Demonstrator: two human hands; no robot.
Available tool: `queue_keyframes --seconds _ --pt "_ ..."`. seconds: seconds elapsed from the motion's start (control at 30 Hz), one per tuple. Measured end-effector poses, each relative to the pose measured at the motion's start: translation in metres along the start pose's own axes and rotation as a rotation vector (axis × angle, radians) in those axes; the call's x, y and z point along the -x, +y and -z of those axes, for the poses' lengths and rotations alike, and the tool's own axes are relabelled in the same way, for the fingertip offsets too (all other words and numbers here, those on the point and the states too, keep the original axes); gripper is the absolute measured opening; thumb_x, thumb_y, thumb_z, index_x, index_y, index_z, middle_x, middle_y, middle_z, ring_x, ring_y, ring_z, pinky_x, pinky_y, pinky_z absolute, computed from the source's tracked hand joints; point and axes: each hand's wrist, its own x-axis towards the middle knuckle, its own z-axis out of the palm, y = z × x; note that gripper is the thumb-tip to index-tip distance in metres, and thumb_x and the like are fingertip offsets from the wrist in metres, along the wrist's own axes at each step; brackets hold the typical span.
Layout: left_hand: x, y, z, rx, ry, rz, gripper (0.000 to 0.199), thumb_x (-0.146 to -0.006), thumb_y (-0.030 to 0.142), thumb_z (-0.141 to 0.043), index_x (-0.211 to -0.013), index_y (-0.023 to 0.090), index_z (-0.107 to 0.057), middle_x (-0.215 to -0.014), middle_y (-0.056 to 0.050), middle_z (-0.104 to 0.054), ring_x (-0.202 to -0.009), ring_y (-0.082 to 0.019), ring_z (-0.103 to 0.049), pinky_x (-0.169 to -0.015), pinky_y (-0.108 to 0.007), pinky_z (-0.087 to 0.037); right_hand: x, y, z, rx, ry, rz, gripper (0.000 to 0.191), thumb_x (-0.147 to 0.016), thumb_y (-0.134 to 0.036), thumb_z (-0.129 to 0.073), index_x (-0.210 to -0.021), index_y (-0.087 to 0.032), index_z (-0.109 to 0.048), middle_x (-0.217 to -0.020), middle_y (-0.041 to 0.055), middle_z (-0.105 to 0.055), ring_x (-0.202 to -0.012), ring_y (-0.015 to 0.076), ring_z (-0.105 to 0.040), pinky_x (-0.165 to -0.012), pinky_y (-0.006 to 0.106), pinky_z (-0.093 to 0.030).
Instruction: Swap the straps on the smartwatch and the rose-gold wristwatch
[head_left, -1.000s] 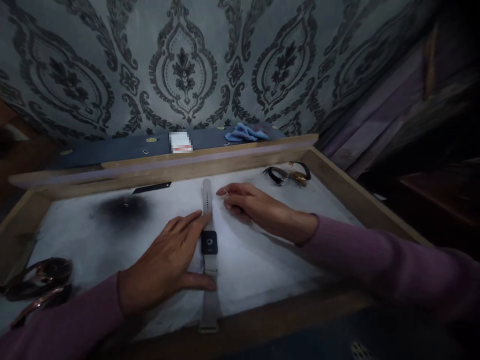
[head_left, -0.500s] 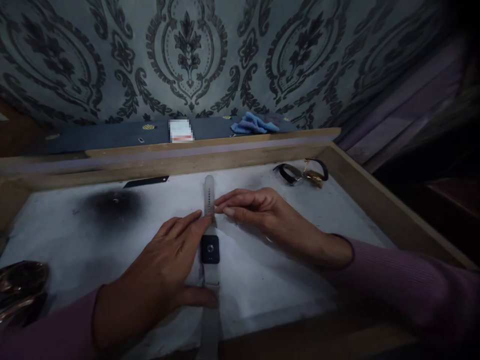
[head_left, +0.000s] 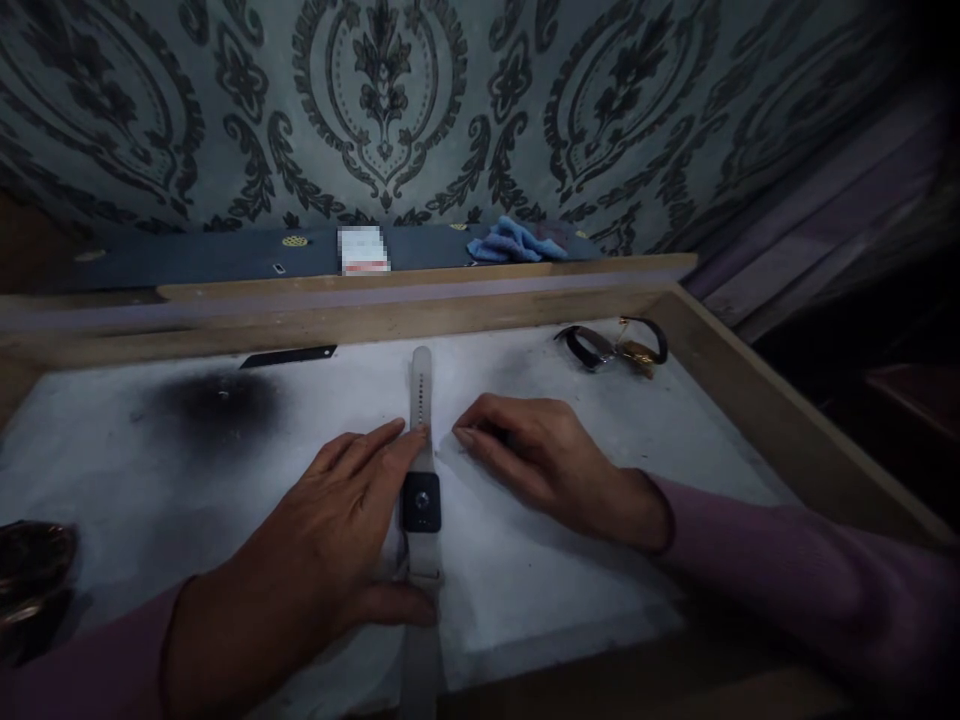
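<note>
A smartwatch (head_left: 422,502) with a pale strap lies flat, face up and lengthwise, on the white bottom of a wooden tray. My left hand (head_left: 322,530) rests along its left side, fingers spread, with a fingertip on the upper strap (head_left: 421,385) and the thumb across the lower strap. Right of the watch, my right hand (head_left: 544,460) is just above the white surface, thumb and fingertips pressed together and not touching the strap. Whatever is between those fingertips, if anything, is too small to make out.
A black blade (head_left: 289,356) lies near the tray's back wall (head_left: 360,328). Two watches (head_left: 589,347) sit at the back right, and dark watches (head_left: 37,565) at the left edge. Behind the wall are a blue cloth (head_left: 516,241) and a small white box (head_left: 363,249).
My right hand has drawn back to the right, away from the upper strap, and its fingers have curled closer together. My left hand stays on the watch. The view has shifted slightly.
</note>
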Motion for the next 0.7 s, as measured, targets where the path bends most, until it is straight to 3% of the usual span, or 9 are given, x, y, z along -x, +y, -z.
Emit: queue_keyframes --seconds 0.1,0.33,0.7 --pt "0.0 0.0 -0.001 0.006 0.01 -0.002 0.103 -0.072 0.064 -0.072 -0.151 0.025 -0.019 -0.145 -0.016 -0.049 -0.13 -0.041 -0.047 -0.103 -0.055 -0.04 0.002 0.002 -0.005 -0.066 -0.008 -0.06 0.018 -0.096 -0.027 -0.049 -0.08 -0.021 -0.054 -0.064 0.0001 -0.059 -0.054 0.0122 -0.052 -0.053 0.024 -0.04" --pt "0.0 0.001 -0.003 0.007 0.023 -0.006 0.104 -0.073 0.067 -0.07 -0.152 0.025 -0.015 -0.143 -0.015 -0.051 -0.13 -0.04 -0.047 -0.102 -0.054 -0.041 0.002 -0.006 -0.013 -0.488 -0.029 -0.257 0.02 -0.096 -0.037 -0.052 -0.085 -0.02 -0.051 -0.07 0.0001 -0.06 -0.058 0.0111 -0.052 -0.054 0.023 -0.044" --pt "-0.003 0.002 0.0 0.012 0.025 -0.032 0.107 -0.072 0.067 -0.071 -0.151 0.025 -0.011 -0.141 -0.016 -0.054 -0.128 -0.039 -0.051 -0.1 -0.053 -0.043 0.0 -0.007 -0.015 -0.481 -0.092 -0.232 0.02 -0.098 -0.036 -0.049 -0.085 -0.021 -0.048 -0.069 -0.0009 -0.06 -0.058 0.011 -0.051 -0.054 0.023 -0.044"
